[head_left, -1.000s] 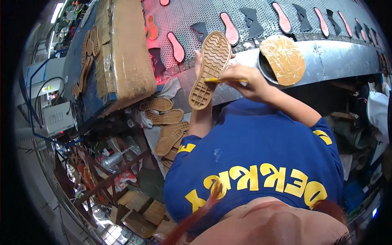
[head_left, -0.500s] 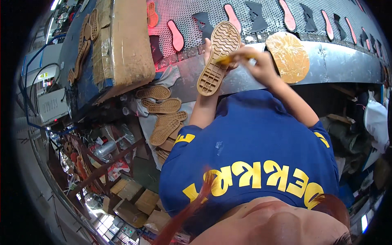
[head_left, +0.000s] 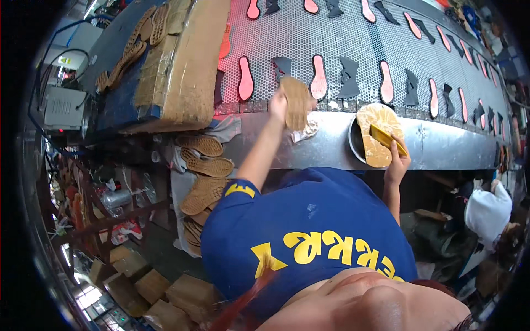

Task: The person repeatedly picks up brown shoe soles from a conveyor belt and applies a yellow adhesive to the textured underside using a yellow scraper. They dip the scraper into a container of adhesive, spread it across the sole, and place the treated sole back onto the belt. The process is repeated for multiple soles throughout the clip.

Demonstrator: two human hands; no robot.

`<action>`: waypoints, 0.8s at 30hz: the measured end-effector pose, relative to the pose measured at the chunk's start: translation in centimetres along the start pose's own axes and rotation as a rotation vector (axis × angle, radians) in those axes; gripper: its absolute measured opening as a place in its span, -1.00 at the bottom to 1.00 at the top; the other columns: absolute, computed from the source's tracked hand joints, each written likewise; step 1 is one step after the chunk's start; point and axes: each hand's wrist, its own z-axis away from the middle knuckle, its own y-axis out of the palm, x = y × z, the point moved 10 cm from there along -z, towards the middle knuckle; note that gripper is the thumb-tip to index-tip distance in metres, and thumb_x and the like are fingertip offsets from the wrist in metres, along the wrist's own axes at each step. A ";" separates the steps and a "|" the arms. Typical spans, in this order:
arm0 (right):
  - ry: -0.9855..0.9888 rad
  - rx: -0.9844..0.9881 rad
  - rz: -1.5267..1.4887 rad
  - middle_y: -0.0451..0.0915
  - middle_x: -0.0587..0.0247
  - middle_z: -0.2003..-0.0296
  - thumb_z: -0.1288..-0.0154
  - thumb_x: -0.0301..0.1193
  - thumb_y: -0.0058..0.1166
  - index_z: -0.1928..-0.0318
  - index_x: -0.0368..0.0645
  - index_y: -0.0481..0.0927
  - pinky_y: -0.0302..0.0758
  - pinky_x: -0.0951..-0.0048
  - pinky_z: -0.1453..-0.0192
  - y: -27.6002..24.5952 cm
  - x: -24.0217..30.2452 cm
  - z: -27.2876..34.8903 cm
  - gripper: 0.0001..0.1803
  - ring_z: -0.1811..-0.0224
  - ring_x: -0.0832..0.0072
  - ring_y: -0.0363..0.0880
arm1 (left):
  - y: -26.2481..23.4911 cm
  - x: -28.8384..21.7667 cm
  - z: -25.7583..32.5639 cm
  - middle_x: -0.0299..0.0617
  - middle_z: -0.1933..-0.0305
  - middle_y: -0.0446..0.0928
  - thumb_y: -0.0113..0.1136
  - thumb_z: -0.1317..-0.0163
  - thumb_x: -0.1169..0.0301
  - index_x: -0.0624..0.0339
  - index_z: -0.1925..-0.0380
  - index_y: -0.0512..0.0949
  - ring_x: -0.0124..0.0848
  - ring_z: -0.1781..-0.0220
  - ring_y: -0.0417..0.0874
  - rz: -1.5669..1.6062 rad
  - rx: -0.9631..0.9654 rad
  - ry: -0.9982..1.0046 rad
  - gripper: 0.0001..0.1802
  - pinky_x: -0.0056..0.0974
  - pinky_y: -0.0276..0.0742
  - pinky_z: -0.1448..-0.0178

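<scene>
My left hand [head_left: 280,106] grips a tan shoe sole [head_left: 296,105], blurred by motion, above the metal ledge near the conveyor. A crumpled whitish scrap [head_left: 305,128] lies on the ledge just below the sole. My right hand [head_left: 398,160] is closed round a flat yellow tool [head_left: 388,138]; its exact kind does not show. This tool lies over a round tan board [head_left: 389,118] that partly covers a round pot [head_left: 356,139]. The tool's far end is over the board, beside the pot's opening.
A mesh conveyor [head_left: 353,47] carries pink insoles [head_left: 318,77] and black shoe pieces [head_left: 348,77] in rows. Tan soles [head_left: 207,165] are stacked at my left. A large cardboard box [head_left: 190,66] stands at the upper left, with more soles [head_left: 127,60] beside it.
My right hand has moved with the yellow tool off the sole, right to the board over the pot. My left hand still holds the sole, turned and lower; its grid tread no longer shows clearly.
</scene>
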 end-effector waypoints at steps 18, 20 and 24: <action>0.173 0.170 -0.099 0.55 -0.02 0.01 -0.41 -0.50 0.01 -0.05 -0.40 0.54 0.61 0.26 -0.10 2.1 -4.2 0.2 -0.72 0.01 0.25 0.60 | -16.4 -3.7 14.7 -0.10 0.43 0.53 0.31 0.02 0.53 0.15 0.47 0.52 -0.14 0.32 0.57 -1.656 -0.892 0.421 -0.86 -0.10 0.48 0.20; 0.195 0.223 -0.080 0.55 -0.02 0.01 -0.41 -0.48 0.02 -0.04 -0.39 0.54 0.62 0.25 -0.09 2.4 -5.1 -0.5 -0.72 -0.01 0.23 0.60 | -18.8 -6.2 19.9 -0.05 0.22 0.53 0.32 0.01 0.51 0.19 0.36 0.53 -0.10 0.17 0.58 -1.698 -0.928 0.458 -0.81 -0.09 0.50 0.09; 0.264 0.251 -0.045 0.56 0.01 -0.03 -0.40 -0.42 0.05 -0.15 -0.38 0.47 0.58 0.26 -0.13 1.7 -8.1 -1.9 -0.62 -0.06 0.23 0.60 | -14.6 -13.7 26.3 0.06 -0.27 0.25 0.42 0.04 0.43 0.09 -0.12 0.40 0.04 -0.28 0.31 -2.032 -1.226 0.399 -0.34 -0.01 0.30 -0.29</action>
